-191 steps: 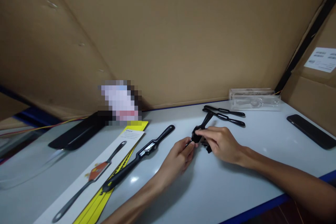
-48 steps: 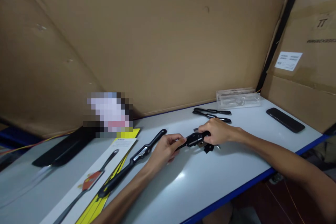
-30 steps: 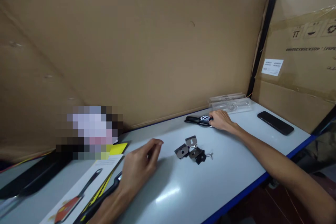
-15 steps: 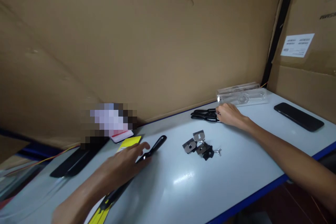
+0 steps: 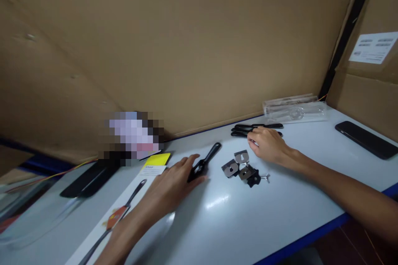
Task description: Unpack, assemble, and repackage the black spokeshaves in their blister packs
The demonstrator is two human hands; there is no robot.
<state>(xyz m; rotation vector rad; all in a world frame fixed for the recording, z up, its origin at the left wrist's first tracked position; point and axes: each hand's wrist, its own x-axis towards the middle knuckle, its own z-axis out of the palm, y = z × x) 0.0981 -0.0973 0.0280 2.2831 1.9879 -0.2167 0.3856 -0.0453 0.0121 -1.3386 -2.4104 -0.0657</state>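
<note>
Left hand grips a black spokeshave; right hand (grip unclear) overlaps black frames

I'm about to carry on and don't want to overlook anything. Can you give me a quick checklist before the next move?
1. Left hand on the black tool: ok, fingers and thumb are around it.
2. Right hand off the black frames: cannot tell, it hides part of them.
3. Metal plates spread apart: not ok, they are bunched together.
4. Wing screw in sight: ok, beside the plates.
5. Phone away from both hands: ok, at far right.
</note>
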